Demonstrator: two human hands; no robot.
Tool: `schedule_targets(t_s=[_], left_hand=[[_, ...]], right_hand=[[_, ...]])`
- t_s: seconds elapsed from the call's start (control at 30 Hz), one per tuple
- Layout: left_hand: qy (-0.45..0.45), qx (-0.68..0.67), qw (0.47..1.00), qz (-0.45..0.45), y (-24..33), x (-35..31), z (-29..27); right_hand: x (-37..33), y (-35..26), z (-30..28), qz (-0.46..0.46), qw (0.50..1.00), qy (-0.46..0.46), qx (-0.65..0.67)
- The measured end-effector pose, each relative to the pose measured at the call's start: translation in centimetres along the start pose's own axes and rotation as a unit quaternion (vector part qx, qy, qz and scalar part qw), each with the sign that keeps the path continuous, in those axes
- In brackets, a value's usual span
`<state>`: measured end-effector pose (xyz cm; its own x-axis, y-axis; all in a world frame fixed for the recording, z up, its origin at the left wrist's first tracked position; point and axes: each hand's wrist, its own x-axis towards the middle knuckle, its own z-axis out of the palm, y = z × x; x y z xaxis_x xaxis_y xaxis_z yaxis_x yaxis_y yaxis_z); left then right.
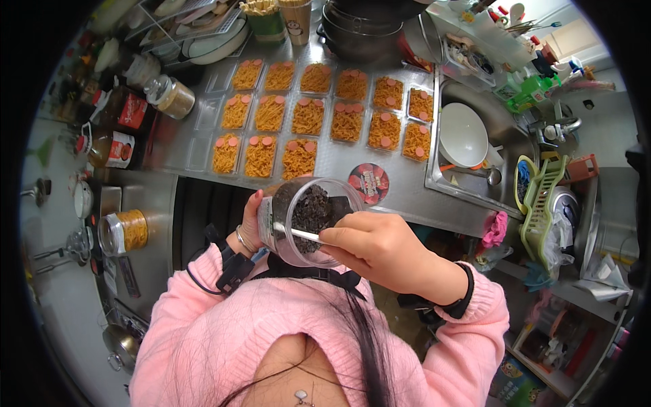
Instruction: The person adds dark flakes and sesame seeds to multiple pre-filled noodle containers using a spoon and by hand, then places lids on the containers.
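Note:
My left hand is wrapped round a clear plastic jar, tilted with its wide mouth toward me. Dark, crumbly flakes fill part of it. Between the fingers and thumb of my right hand is a white spoon; its handle reaches into the jar's mouth, and its bowl cannot be made out. Just beyond the jar, a round red-and-black lid lies at the counter's front edge. Behind it, several clear trays of orange noodles stand in rows, topped with pink round slices.
A sink at the right holds a white bowl and a ladle. Black pots stand at the back. Bottles and a jar of brown powder line the left. A yellow-filled jar lies near my left elbow.

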<state>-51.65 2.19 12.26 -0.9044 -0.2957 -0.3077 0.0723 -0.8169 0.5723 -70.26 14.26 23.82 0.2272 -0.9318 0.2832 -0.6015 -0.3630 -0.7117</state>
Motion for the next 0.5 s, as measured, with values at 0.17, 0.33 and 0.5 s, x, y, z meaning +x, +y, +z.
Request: schedule_targets(t_s=[0.17,0.33,0.5], left_hand=[[-0.022,-0.033,0.999,0.035,2.0,0.2,-1.2],[-0.008,-0.081,0.996,0.044,4.2,0.9,-3.0],[-0.017,-0.057,0.998,0.026,5.7,0.7,-3.8]], right_hand=[[2.8,-0.5,1.4,0.032,0.998,0.023,0.053],[4.9,-1.1,1.4,0.017,0.997,0.041,-0.057],[7.1,0.4,2.8,0.113,0.988,0.048,0.094]])
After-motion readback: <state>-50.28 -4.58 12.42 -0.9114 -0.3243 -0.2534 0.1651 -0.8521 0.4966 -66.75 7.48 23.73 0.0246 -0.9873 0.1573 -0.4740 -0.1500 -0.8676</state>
